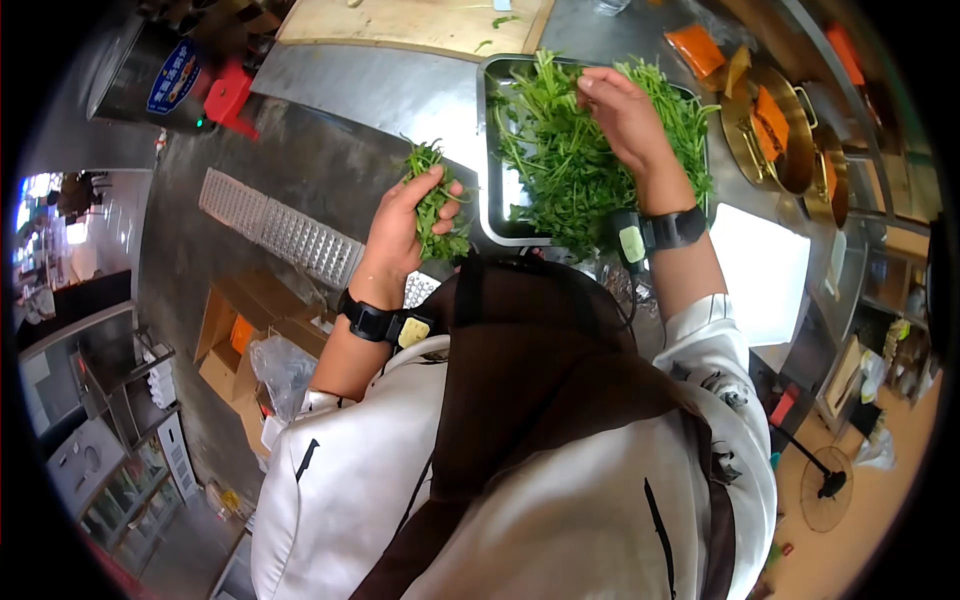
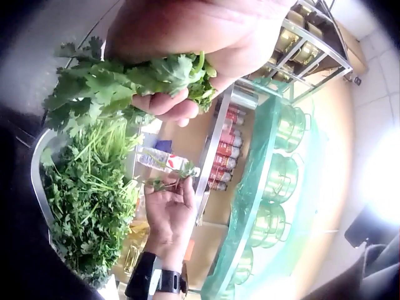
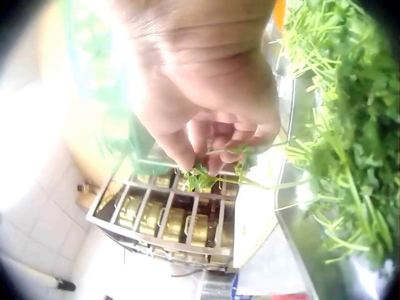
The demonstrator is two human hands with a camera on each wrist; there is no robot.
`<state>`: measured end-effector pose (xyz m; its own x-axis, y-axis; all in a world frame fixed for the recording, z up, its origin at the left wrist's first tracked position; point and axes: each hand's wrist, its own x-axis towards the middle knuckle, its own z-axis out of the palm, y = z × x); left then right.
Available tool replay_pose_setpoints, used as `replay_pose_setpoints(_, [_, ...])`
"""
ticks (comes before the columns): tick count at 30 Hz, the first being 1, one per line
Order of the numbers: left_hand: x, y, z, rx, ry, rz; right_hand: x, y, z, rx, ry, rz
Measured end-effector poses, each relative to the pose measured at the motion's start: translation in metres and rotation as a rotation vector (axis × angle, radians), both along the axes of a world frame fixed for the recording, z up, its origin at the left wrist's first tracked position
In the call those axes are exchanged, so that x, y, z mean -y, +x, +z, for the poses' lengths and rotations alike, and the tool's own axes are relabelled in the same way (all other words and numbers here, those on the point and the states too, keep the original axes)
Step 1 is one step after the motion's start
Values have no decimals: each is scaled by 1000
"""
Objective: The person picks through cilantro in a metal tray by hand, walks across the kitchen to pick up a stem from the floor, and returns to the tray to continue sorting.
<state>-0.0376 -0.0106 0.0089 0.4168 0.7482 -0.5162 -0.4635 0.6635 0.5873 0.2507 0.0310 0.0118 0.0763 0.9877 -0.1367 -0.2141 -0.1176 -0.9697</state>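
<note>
A: Floor (image 1: 182,270)?
B: Grey at left, tan at right, with a fan (image 1: 829,485) over there.
A: Walls?
B: White-tiled wall (image 2: 379,119), bright light (image 2: 382,200) glaring beside it.
A: Furniture?
B: Steel desk (image 1: 350,85); metal rack (image 3: 156,239), gold-coloured pots (image 3: 174,223) on it; green-sheeted shelf (image 2: 249,190).

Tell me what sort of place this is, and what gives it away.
Likely a kitchen, perhaps a restaurant's: a metal tray heaped with leafy greens, a wooden board and gold-coloured pots with handles all point that way.
</note>
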Motion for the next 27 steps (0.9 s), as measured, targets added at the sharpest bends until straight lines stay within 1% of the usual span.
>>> replay_pose_setpoints(2, [-2, 12, 2, 28, 7, -48, 6, 7, 5, -366, 76, 39])
replay_pose_setpoints(3, [-4, 18, 4, 53, 10, -82, 9, 10, 5, -412, 96, 67])
replay_pose_setpoints(4, [-5, 24, 4, 77, 12, -115, 13, 12, 5, -411, 102, 54])
replay_pose_setpoints(5, [-6, 28, 2, 91, 28, -169, 17, 12, 5, -371, 81, 24])
replay_pose_setpoints(6, [-7, 34, 4, 90, 29, -178, 22, 9, 6, -332, 58, -3])
replay_pose_setpoints(7, [-7, 41, 6, 102, -10, -211, 28, 4, 12, -233, 41, 14])
replay_pose_setpoints(8, [-6, 48, 7, 112, -53, -243, 36, -6, 17, -237, 41, 9])
replay_pose_setpoints(10, [-5, 56, -3, 148, -93, -269, 52, -31, 24, 343, 87, 38])
replay_pose_setpoints(12, [-4, 64, -10, 251, -169, -298, 63, -48, 11, 468, 331, 103])
replay_pose_setpoints(13, [-2, 66, -14, 316, -162, -268, 65, -52, 3, 798, 563, 88])
replay_pose_setpoints(14, [0, 66, -19, 314, -164, -269, 73, -59, 0, 819, 555, 111])
replay_pose_setpoints(16, [2, 65, -22, 207, -181, -303, 83, -65, -8, 737, 527, 187])
replay_pose_setpoints(17, [5, 62, -21, 183, -221, -277, 83, -65, -8, 730, 524, 190])
replay_pose_setpoints(19, [3, 53, -32, 177, -226, -258, 84, -60, -7, 566, 539, 201])
replay_pose_setpoints(20, [3, 48, -37, 177, -225, -240, 85, -55, -9, 559, 536, 207])
replay_pose_setpoints(22, [4, 40, -40, 140, -221, -207, 83, -40, -18, 431, 199, 113])
replay_pose_setpoints(23, [5, 35, -41, 88, -201, -227, 77, -35, -27, 549, 206, 75])
replay_pose_setpoints(24, [6, 32, -41, 35, -181, -250, 71, -36, -31, 543, 204, 79])
replay_pose_setpoints(26, [7, 29, -38, 1, -178, -233, 60, -40, -38, 736, 289, 156])
replay_pose_setpoints(27, [7, 28, -37, -15, -168, -232, 55, -45, -43, 778, 351, 177])
